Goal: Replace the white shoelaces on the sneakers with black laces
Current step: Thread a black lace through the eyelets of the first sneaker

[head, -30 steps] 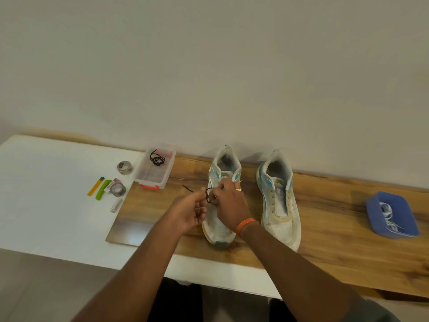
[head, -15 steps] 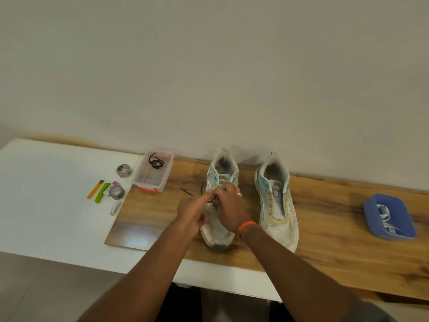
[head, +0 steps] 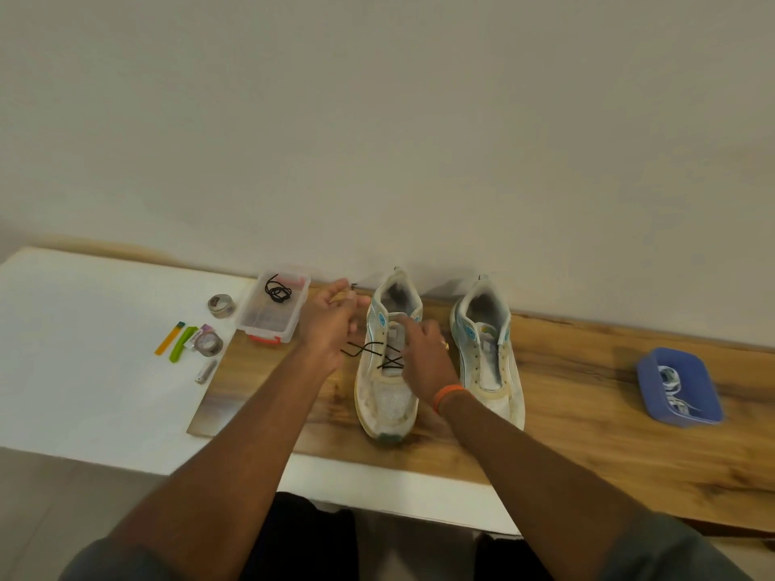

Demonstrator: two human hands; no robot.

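We pinch the black lace (head: 369, 350) end in our left hand (head: 331, 325), drawing it out sideways to tighten the crossings on the left sneaker (head: 388, 362). Our right hand (head: 423, 358) rests on the tongue, steadying it; its fingers' state we cannot tell. No writing is legible.

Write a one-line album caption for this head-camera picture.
Left hand pulls a black lace through the left sneaker; right hand steadies it.
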